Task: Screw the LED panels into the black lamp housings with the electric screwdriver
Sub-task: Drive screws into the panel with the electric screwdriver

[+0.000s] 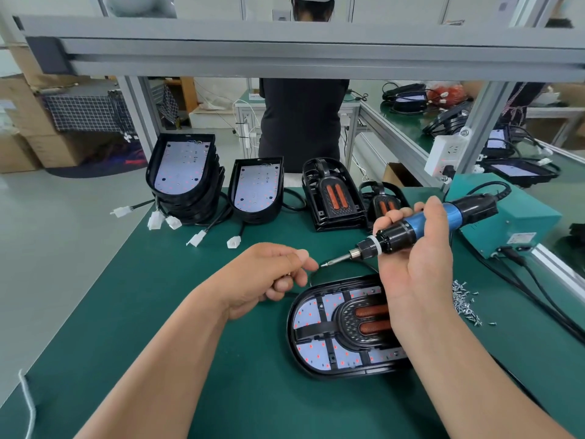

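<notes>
the right hand (414,261) is wrapped round the electric screwdriver (424,224), fingers curled over the blue-and-black barrel, thumb along the near side. the tool lies nearly level above the green mat (158,312), its bit (335,259) pointing left. the left hand (272,275) sits just off the bit's tip, all fingers curled in, thumb and forefinger (308,263) pressed together; whether anything sits between them i can't make out from here. right below both hands lies a black lamp housing (292,331) flat on the mat, its led panel (308,312) showing pale under a black grille. loose screws (465,301) are heaped to the right of it. along the mat's far edge stand stacks of housings (186,172) with panels in them, and beside those a stack of black grilles (332,198).
</notes>
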Demonstrator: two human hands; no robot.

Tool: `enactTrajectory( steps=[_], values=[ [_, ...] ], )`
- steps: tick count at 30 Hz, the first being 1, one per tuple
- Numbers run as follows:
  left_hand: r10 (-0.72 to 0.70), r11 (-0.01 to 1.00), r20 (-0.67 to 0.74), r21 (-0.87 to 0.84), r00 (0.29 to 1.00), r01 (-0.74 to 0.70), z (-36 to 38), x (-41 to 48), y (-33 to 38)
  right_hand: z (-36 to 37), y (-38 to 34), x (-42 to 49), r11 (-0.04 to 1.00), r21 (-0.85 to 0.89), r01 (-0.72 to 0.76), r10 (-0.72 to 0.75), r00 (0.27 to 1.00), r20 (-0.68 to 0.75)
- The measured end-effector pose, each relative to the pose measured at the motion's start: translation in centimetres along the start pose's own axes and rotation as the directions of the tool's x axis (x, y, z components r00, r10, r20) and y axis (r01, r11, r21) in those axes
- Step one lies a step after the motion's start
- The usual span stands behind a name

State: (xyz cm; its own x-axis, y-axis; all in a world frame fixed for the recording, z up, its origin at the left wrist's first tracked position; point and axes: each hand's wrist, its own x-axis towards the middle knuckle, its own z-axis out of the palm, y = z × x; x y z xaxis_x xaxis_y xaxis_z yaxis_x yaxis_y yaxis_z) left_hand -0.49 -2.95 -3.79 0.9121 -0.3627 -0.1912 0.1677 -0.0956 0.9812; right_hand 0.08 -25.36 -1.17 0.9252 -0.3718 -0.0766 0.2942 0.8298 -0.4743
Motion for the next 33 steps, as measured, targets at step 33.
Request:
enactTrajectory(
  steps=[33],
  values=[
    [-0.023, 0.860, 0.080, 0.509, 0.997, -0.021, 0.5, -0.7, 0.1, -1.9, -1.2, -6.3, 0.936, -0.318, 0.152, 0.012, 0.888, 0.461]
  ],
)
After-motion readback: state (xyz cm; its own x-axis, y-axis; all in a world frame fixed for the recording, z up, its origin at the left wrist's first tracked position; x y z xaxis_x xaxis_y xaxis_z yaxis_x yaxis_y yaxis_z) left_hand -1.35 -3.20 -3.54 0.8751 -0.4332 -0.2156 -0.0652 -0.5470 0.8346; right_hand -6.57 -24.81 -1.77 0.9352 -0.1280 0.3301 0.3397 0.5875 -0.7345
